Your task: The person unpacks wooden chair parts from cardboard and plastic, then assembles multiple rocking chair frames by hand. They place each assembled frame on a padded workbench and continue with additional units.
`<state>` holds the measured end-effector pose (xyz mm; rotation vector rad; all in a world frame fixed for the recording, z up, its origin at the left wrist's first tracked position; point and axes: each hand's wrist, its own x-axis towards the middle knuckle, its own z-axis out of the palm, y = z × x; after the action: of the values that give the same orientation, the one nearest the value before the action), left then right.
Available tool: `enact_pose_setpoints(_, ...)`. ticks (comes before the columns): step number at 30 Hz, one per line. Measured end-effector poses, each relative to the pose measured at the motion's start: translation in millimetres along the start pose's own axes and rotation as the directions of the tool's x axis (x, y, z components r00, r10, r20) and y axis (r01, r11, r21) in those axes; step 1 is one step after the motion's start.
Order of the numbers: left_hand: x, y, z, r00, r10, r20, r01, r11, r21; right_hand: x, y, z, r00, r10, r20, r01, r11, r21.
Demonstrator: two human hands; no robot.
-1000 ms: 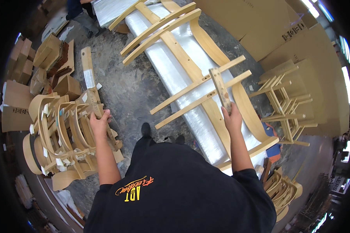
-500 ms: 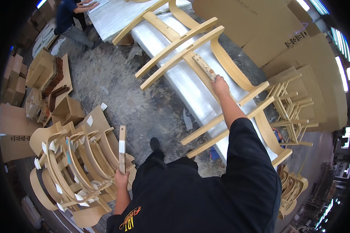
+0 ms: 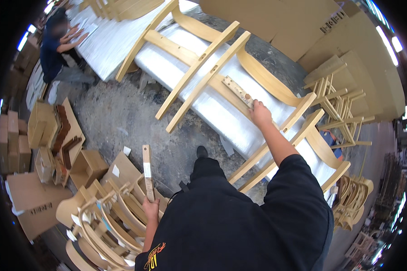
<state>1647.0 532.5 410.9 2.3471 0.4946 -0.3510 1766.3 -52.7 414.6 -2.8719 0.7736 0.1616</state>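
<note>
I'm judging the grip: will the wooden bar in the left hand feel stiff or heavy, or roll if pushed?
The wooden bar is probably stiff, showing no bend while the left hand grips its near end. Its slim shape suggests fairly light weight. Its flat face makes rolling unlikely.

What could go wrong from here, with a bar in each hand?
Snagging: the left hand holds a wooden bar near the stacked curved frames; a sideways swing might catch them.
Scuffing: the right hand holds a second bar over a pale wooden frame on the wrapped bench; a dip could mark it. I can't tell whether they touch.
Bumping: legs overhang the bench near the person's black shirt; turning might knock them.
</note>
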Motion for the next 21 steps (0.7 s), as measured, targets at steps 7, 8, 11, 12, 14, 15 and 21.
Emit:
enact_pose_setpoints(7, 138.3, 115.7, 28.1, 0.978, 0.181, 0.106, -0.181, 0.983, -0.010, 7.1, -4.2, 9.9, 0.979, -0.093, -0.180, 0.103, 0.993, 0.051)
enact_pose_setpoints(8, 152.3, 134.7, 33.6, 0.964, 0.239, 0.118, -0.239, 0.971, -0.014, 8.8, -6.0, 9.4, 0.979, -0.105, -0.174, 0.119, 0.990, 0.071)
enact_pose_setpoints(11, 189.3, 188.5, 48.2, 0.921, 0.364, 0.137, -0.371, 0.928, 0.030, 15.2, -15.6, 5.9, 0.986, -0.088, -0.141, 0.101, 0.991, 0.083)
enact_pose_setpoints(12, 197.3, 203.4, 52.0, 0.906, 0.391, 0.158, -0.397, 0.918, 0.005, 14.9, -16.1, 4.9, 0.989, -0.066, -0.129, 0.077, 0.994, 0.083)
enact_pose_setpoints(14, 212.2, 230.8, 57.8, 0.869, 0.453, 0.199, -0.452, 0.890, -0.051, 16.4, -19.9, 3.3, 0.994, -0.018, -0.112, 0.028, 0.996, 0.083)
enact_pose_setpoints(15, 217.5, 243.7, 59.0, 0.848, 0.483, 0.219, -0.479, 0.875, -0.076, 17.2, -19.8, 2.2, 0.992, 0.012, -0.127, -0.002, 0.997, 0.080)
enact_pose_setpoints(21, 253.2, 266.1, 52.1, 0.776, 0.550, 0.309, -0.532, 0.834, -0.147, 17.6, -27.8, 3.3, 0.974, 0.106, -0.199, -0.092, 0.993, 0.080)
